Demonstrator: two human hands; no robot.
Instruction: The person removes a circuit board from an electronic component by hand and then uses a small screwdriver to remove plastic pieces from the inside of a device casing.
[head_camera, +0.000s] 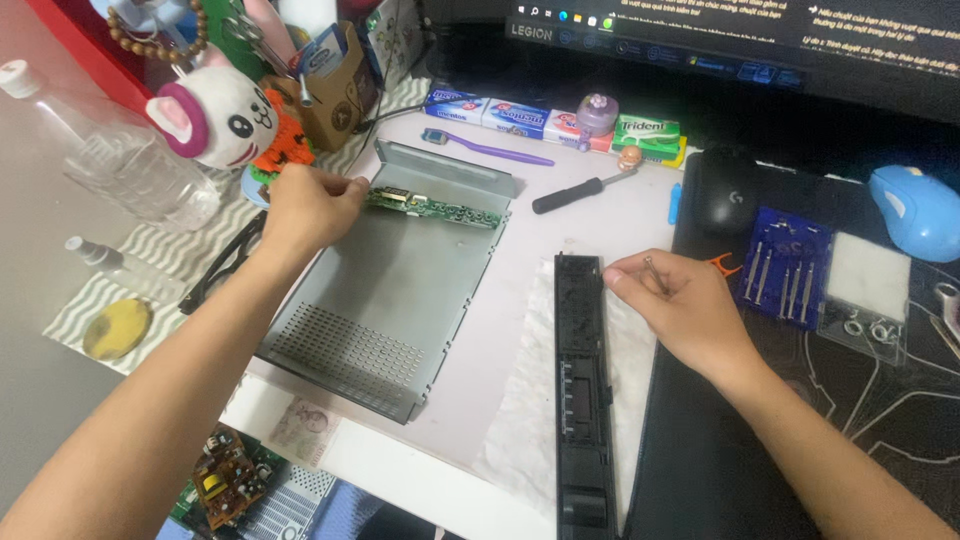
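The left hand (310, 205) pinches the end of the green circuit board (432, 208) lying at the top of the grey metal tray (390, 290); the right hand (680, 305), fingers closed on a thin metal pin (655, 275), rests beside the black plastic strip (580, 380). A careless tug could flex and crack the board.

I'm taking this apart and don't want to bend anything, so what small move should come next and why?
Probably lift the green circuit board gently off the metal tray. The left hand already pinches its left end, while the right hand rests by the black plastic strip holding a thin tool.
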